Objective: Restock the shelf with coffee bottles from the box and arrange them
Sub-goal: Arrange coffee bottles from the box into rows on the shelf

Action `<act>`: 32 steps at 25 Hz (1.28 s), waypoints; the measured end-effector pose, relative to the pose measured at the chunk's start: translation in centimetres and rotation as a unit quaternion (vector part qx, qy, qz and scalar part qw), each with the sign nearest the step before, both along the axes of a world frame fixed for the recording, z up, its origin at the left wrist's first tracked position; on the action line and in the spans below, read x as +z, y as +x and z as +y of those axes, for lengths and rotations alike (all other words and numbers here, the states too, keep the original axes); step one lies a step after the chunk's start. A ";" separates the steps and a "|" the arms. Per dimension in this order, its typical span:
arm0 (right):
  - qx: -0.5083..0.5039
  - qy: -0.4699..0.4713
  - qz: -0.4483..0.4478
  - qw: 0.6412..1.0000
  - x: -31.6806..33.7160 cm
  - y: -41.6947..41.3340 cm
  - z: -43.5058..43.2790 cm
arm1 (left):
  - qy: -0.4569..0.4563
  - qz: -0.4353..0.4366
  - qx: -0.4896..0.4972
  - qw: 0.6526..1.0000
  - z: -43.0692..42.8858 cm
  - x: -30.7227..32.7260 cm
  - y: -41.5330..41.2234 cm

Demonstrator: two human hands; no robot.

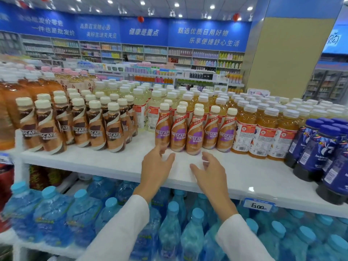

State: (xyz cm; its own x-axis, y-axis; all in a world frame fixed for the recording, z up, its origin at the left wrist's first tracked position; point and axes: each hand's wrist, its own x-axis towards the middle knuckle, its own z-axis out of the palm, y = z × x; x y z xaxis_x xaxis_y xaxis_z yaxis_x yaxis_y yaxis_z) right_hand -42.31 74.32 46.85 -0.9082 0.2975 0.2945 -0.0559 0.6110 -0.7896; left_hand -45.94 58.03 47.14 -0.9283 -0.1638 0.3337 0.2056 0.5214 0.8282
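White sleeves (122, 232), left hand (156, 166) and right hand (211, 174) above the shelf (244, 176), each grip wide, empty.

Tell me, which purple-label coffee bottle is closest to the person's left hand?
The leftmost purple-label bottle of the front row: the left hand has its fingertips at its base; the other front-row bottles stand farther right.

I'm looking at a shop, a supermarket aisle. A white shelf (244, 178) carries tight rows of cream-capped brown Nescafé coffee bottles (94, 129), with a blue-edged price tag (259, 204) on its front edge. Blue-capped clear water bottles (81, 213) fill the tier below. Stocked wall shelving (150, 53) runs under blue banners with white lettering (207, 36).
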 end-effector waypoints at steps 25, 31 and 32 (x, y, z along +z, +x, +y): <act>0.315 -0.126 -0.300 0.892 -22.6 23.7 -37.1 | 0.250 -0.123 0.441 0.853 -36.9 -23.3 44.0; 0.366 -0.041 -0.400 0.839 -28.6 27.9 -44.1 | 0.282 -0.184 0.523 0.783 -41.4 -28.5 51.6; 0.373 -0.034 -0.412 0.830 -28.8 28.3 -45.2 | 0.286 -0.189 0.536 0.772 -42.0 -28.8 52.3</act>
